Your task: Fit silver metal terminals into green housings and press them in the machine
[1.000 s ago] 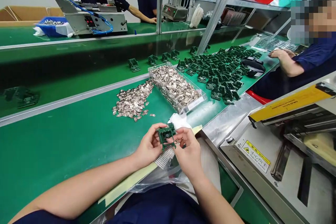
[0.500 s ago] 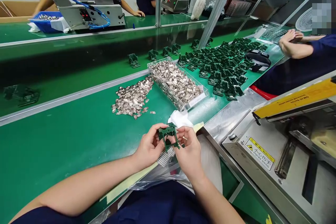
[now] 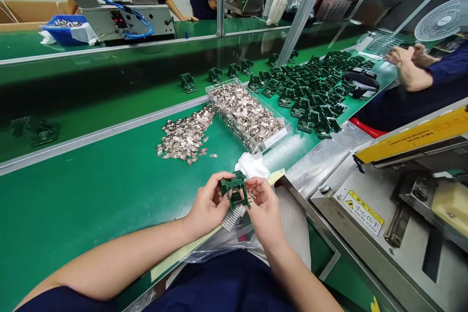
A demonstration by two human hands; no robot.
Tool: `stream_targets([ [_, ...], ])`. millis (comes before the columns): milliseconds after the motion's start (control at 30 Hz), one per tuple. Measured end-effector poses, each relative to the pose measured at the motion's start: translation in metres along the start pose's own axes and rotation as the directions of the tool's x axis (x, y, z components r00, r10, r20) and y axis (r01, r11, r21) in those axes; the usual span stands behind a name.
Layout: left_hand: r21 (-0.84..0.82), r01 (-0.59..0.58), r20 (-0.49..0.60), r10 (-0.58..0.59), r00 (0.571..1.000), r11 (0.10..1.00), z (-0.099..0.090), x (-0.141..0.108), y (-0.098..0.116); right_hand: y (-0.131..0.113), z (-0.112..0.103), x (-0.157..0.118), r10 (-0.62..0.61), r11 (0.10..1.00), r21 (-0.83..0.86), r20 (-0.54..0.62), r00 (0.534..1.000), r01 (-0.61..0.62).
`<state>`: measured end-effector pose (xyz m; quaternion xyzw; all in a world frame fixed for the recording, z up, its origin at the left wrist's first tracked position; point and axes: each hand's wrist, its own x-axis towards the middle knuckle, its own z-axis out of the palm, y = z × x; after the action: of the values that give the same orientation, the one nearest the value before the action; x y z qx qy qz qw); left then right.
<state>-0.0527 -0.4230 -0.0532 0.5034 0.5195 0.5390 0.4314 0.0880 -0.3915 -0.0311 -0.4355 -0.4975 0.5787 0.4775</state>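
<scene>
A dark green plastic frame [image 3: 234,184] with a square opening is held up between my hands near the bench edge. My left hand [image 3: 209,207] is closed on its left side, thumb in front. My right hand [image 3: 263,207] pinches its right side with thumb and fingers. Whether a small piece sits in the right fingertips is hidden. Just beneath the frame lies a strip of silvery ribbed parts [image 3: 232,218]. Beyond my hands are a crumpled white cloth [image 3: 252,165], a loose pile of small metal clips [image 3: 186,134] and a clear plastic box [image 3: 268,144] full of such clips.
Many green frames [image 3: 310,87] cover the bench at the back right, beside a black case [image 3: 361,83]. A machine [image 3: 351,204] with a warning label stands close on my right. A co-worker's hands [image 3: 405,58] are at the far right. A metal post [image 3: 303,14] rises behind the box.
The green frame has tilted slightly between my hands, which stay in nearly the same place. At the right, the co-worker's hands have shifted, and the view has moved a little.
</scene>
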Motion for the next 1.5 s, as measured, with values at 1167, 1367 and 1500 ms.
stream_targets([
  [1167, -0.344, 0.043, -0.190, -0.114, 0.975, 0.938, 0.025, 0.042, -0.008, 0.061, -0.035, -0.041, 0.162, 0.981, -0.126, 0.135, 0.977, -0.145],
  [1367, -0.358, 0.095, -0.111, -0.144, 0.983, 0.929, 0.040, 0.034, -0.011, 0.077, -0.017, -0.050, 0.043, 0.991, -0.126, 0.044, 0.998, -0.038],
  [1500, -0.355, 0.100, -0.083, -0.139, 0.987, 0.929, 0.044, 0.031, -0.008, 0.085, -0.021, -0.057, -0.043, 0.980, -0.192, 0.023, 0.999, 0.046],
])
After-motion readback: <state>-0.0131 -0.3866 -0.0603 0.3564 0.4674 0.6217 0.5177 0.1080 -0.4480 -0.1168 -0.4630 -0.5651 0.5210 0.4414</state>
